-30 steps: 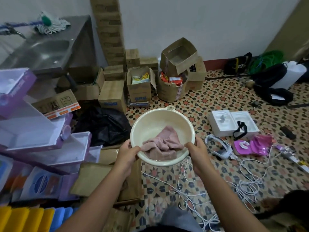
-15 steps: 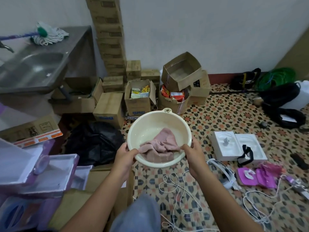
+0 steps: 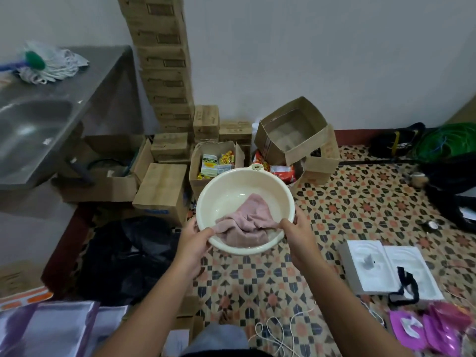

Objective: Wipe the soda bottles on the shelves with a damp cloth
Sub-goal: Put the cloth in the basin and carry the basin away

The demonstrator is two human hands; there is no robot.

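while both hands, left (image 3: 192,242) and right (image 3: 300,238), grip basin (image 3: 231,186) rim, cloth (image 3: 246,222) lies crumpled, no clear axis.

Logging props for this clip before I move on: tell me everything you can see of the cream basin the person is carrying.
The round cream plastic basin is held level above the patterned tile floor, in front of the cardboard boxes. It has a rolled rim and a small tab with a hole at its far edge. Its inside looks glossy, perhaps wet. A crumpled pink cloth lies in its near half, draped over the near rim. The left hand and right hand each grip the near rim from opposite sides, thumbs over the cloth's edges.
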